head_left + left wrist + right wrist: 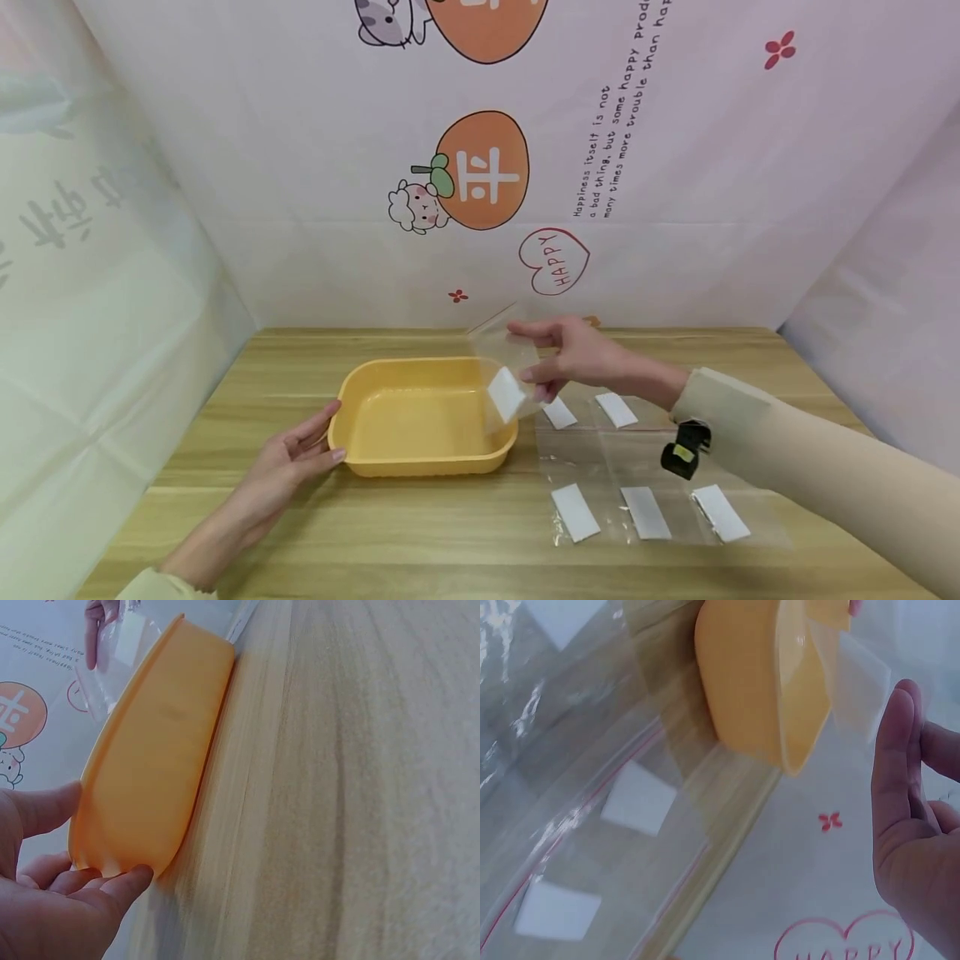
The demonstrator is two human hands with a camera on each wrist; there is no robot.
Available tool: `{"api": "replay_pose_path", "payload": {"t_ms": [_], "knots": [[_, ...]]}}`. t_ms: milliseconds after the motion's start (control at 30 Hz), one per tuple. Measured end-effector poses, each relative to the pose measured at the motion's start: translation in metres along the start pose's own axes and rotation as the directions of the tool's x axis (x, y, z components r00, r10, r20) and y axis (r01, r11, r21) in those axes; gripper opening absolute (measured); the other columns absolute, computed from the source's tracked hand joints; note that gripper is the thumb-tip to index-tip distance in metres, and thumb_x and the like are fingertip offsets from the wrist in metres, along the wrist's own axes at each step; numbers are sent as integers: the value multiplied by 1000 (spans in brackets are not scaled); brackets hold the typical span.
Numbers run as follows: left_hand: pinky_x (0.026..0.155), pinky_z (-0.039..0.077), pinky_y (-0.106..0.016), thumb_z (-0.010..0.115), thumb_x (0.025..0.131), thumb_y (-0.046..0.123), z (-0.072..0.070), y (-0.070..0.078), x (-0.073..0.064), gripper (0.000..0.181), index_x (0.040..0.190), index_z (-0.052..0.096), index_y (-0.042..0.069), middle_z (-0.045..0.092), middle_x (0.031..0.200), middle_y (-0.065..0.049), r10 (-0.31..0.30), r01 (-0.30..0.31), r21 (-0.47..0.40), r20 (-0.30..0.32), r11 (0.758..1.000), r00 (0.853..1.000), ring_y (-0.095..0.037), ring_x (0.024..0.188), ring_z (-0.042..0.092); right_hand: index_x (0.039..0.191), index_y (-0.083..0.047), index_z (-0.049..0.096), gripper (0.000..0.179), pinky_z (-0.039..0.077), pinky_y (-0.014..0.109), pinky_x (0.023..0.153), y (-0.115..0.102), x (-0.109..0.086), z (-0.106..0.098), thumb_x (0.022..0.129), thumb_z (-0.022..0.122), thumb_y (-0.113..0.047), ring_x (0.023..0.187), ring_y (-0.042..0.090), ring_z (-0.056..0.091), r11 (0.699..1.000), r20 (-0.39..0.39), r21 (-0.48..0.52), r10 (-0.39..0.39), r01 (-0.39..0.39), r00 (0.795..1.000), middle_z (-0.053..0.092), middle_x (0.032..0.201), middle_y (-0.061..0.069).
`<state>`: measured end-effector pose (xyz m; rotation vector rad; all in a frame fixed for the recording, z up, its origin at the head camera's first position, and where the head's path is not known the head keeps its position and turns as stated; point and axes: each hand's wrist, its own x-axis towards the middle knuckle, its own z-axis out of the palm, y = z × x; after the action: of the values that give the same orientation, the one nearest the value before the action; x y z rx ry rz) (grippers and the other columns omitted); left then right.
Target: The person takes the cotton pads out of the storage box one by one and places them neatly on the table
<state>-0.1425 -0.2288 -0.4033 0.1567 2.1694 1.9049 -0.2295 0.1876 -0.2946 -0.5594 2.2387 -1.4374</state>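
One yellow tub is sitting on the surface. Six clear bags with white labels are showing: one is being held above the tub, and five are lying flat beside it. Two hands are showing, left and right.

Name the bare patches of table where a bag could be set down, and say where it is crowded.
Bare wood lies left of the yellow tray, beyond the left hand, and along the front edge of the table. The strip behind the tray is free too. Right of the tray it is crowded: clear bags with white labels cover the wood, below the right hand holding another bag.
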Motion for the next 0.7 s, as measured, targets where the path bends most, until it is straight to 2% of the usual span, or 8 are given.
{"api": "replay_pose_path", "payload": {"t_ms": [367,700], "knots": [[108,35,-16,69,101,9,0,0,0,80,166,22,-1,13,174,-10,24,-24,-19,-2,1000,1000,-41,158,11,165,-1,28,85,65,43,70,36,-37,-61,94,75,0,70,27,71,1000,-20,-16,26,-26,999,35,167,19],[110,34,-18,71,100,10,0,0,0,82,166,23,1,13,174,-12,17,-17,-18,-13,1000,1000,-39,158,13,165,-1,28,84,64,41,68,80,-60,-99,95,75,-2,70,24,69,995,-41,14,95,-94,995,32,167,22]]}}
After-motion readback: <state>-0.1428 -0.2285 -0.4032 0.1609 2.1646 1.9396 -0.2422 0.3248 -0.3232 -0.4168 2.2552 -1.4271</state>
